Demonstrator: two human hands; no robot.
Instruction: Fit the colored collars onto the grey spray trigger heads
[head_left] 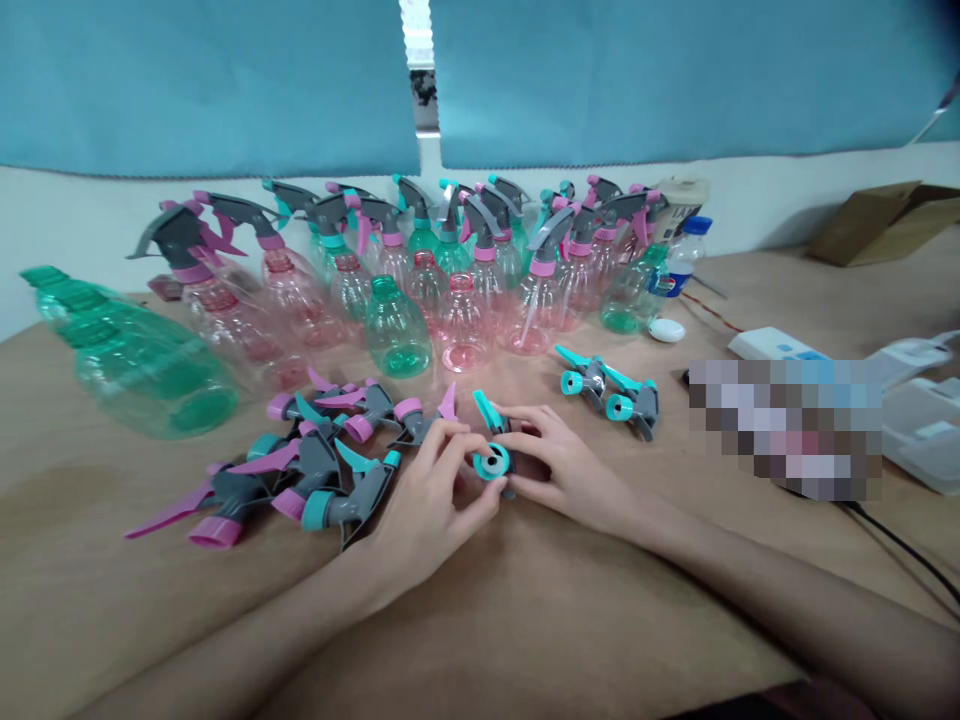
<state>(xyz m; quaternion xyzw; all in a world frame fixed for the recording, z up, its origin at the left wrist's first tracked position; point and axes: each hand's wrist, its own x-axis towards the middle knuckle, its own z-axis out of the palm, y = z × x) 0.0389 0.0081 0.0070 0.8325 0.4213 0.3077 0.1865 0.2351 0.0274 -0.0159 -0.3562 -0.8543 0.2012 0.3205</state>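
Note:
Both hands are on one grey spray head with a teal collar and teal trigger, its collar opening facing me. My left hand pinches the collar between fingers and thumb. My right hand grips the grey body from the right, fingers closed around it. Left of my hands lies a pile of loose spray heads with pink or teal collars. Two more teal spray heads lie to the right, beyond my right hand.
Behind stand rows of pink and green bottles, many with spray heads fitted. Green bottles stand at the left. At the right are a Pepsi bottle, a white power strip, a pixelated object, a clear plastic box and a cardboard box.

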